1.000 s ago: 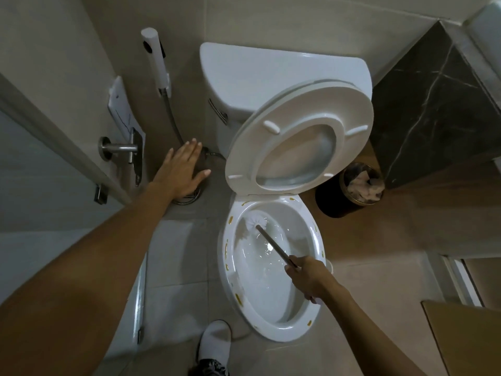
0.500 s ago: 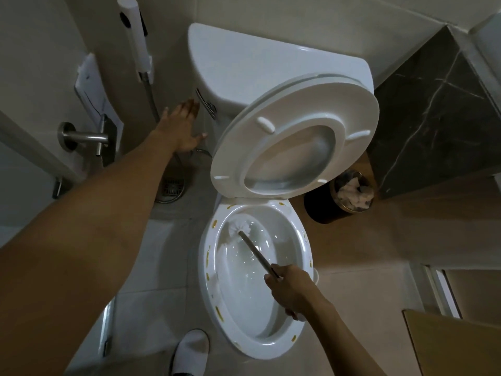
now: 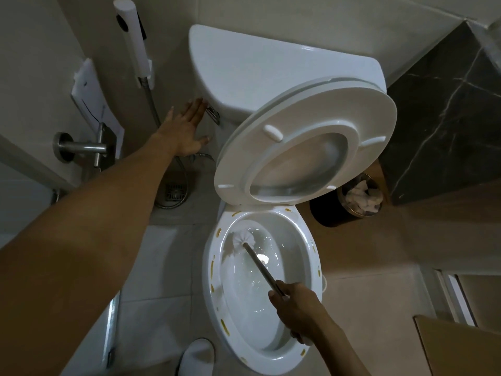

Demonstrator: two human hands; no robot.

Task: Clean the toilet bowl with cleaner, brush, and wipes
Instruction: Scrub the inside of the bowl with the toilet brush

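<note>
The white toilet bowl (image 3: 311,270) stands open, its seat and lid (image 3: 360,115) raised against the tank (image 3: 244,69). Yellow-brown streaks dot the rim. My right hand (image 3: 295,302) grips the handle of the toilet brush (image 3: 254,256), whose white head lies against the bowl's upper left inner wall. My left hand (image 3: 187,131) is stretched out with straight fingers, its fingertips at the metal flush lever (image 3: 212,114) on the tank's left side.
A bidet sprayer (image 3: 132,44) hangs on the wall, its hose running down to a floor drain (image 3: 176,191). A door handle (image 3: 81,147) juts out at left. A black bin (image 3: 349,204) with crumpled paper stands right of the bowl. My white slipper (image 3: 198,356) is at the bottom.
My left hand rose from near the floor drain up to the flush lever on the tank. The brush stayed in the bowl, held by my right hand.
</note>
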